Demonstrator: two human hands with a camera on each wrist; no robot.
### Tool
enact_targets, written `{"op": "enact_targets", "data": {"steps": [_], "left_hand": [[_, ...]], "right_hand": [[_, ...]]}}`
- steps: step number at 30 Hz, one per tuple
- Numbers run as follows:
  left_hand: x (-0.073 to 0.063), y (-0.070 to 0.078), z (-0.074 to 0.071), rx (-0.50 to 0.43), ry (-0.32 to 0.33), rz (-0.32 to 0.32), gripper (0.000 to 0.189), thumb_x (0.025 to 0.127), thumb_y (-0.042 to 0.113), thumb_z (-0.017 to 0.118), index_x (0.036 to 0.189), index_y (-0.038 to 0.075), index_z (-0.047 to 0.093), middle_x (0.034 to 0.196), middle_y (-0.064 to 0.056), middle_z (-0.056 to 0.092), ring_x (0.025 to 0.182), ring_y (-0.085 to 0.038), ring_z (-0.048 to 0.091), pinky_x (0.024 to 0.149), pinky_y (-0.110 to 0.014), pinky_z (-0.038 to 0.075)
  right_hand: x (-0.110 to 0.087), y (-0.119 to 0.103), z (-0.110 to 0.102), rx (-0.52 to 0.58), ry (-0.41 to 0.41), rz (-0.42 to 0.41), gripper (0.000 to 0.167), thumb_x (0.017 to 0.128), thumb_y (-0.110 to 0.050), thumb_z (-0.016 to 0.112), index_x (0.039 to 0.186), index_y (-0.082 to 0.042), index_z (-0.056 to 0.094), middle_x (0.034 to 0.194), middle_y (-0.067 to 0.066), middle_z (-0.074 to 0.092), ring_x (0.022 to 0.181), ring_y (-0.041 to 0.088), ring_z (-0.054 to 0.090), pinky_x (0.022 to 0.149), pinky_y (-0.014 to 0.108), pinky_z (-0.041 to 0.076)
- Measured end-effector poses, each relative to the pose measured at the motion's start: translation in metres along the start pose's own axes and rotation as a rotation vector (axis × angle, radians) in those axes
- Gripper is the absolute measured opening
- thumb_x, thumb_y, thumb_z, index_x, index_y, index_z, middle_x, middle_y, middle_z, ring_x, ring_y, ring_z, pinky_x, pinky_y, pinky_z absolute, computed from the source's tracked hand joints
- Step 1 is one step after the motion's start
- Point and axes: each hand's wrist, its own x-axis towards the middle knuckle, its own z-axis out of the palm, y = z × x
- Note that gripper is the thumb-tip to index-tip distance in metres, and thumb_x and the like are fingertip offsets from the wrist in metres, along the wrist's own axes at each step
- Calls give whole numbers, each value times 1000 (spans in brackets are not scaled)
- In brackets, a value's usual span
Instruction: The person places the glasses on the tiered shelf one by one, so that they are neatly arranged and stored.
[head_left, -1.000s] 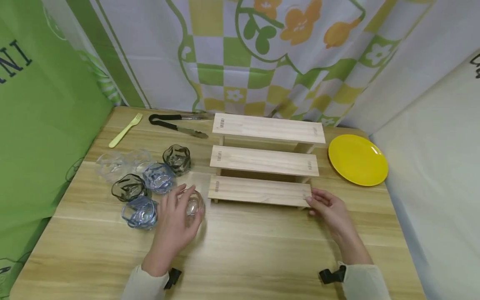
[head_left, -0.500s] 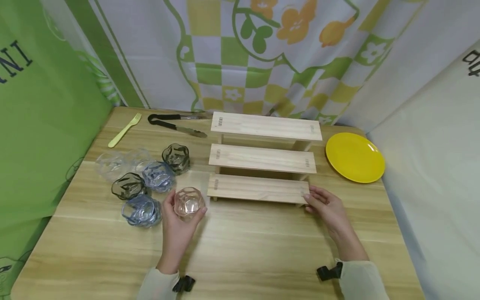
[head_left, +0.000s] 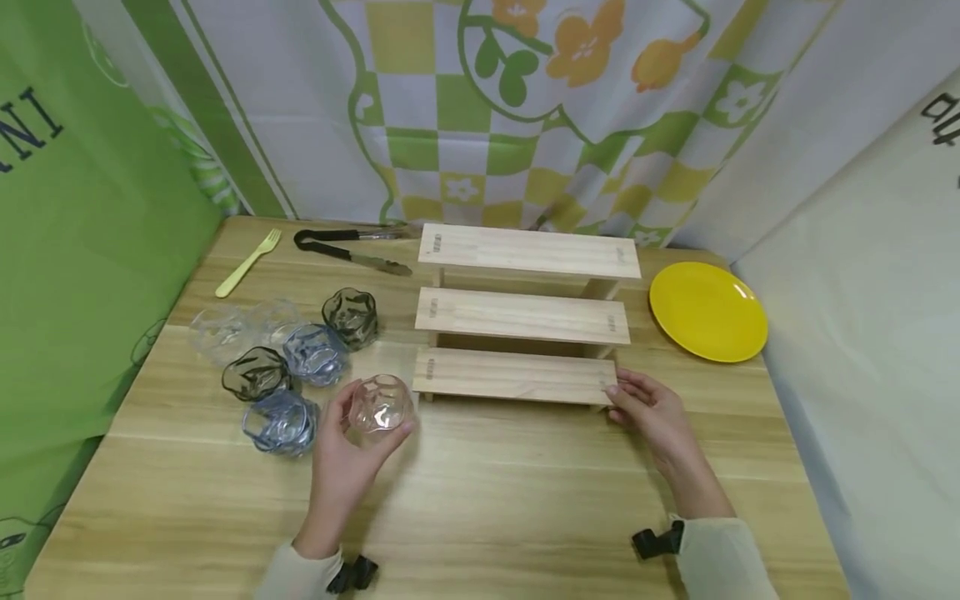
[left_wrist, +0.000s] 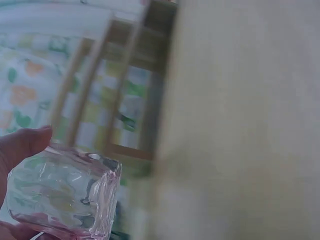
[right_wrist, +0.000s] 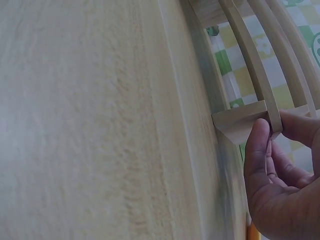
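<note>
A clear, pink-tinted glass cup (head_left: 381, 405) is held between the thumb and fingers of my left hand (head_left: 347, 462), left of the rack's lowest step. In the left wrist view the glass (left_wrist: 62, 192) looks wavy-sided and stands clear of the tabletop. My right hand (head_left: 660, 421) pinches the right end of the lowest board of a three-step wooden rack (head_left: 517, 377). The right wrist view shows the thumb and fingers (right_wrist: 257, 150) on either side of that board (right_wrist: 262, 82). Left of my left hand stand blue cups (head_left: 279, 423), grey cups (head_left: 350, 318) and clear cups (head_left: 221, 333).
Black-handled tongs (head_left: 348, 250) and a pale yellow fork (head_left: 247, 265) lie at the back left of the wooden table (head_left: 510, 517). A yellow plate (head_left: 708, 312) sits right of the rack. Curtains and cloth stand along the table's back and sides.
My left hand first reached over the pink cup from above, then took hold of its sides and now has it raised and slightly tilted. The right hand stays on the rack's end.
</note>
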Motion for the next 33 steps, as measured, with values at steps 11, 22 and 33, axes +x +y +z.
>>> {"op": "enact_targets", "data": {"steps": [11,22,33], "left_hand": [[39,81,13,-94,-160,205,85,70,23,96,142,10,53,135,-3,55,125,-22,51,110,-50,36],[92,160,70,-152,-374,347,86,73,29,94,145,9,52,137,1,56,122,-16,54,101,-38,45],[137,201,132,-146,-519,306,90,74,38,93,149,15,50,138,4,53,118,-18,52,95,-31,46]], "right_hand": [[-2,0,-1,30,22,0,62,96,-17,73,148,0,43,115,8,58,95,11,63,85,29,57],[-7,1,2,25,3,-59,53,98,-18,70,146,-6,50,123,15,57,102,16,61,88,32,56],[-8,3,1,54,26,-50,38,97,-16,72,125,5,59,116,8,61,96,15,63,84,30,57]]}}
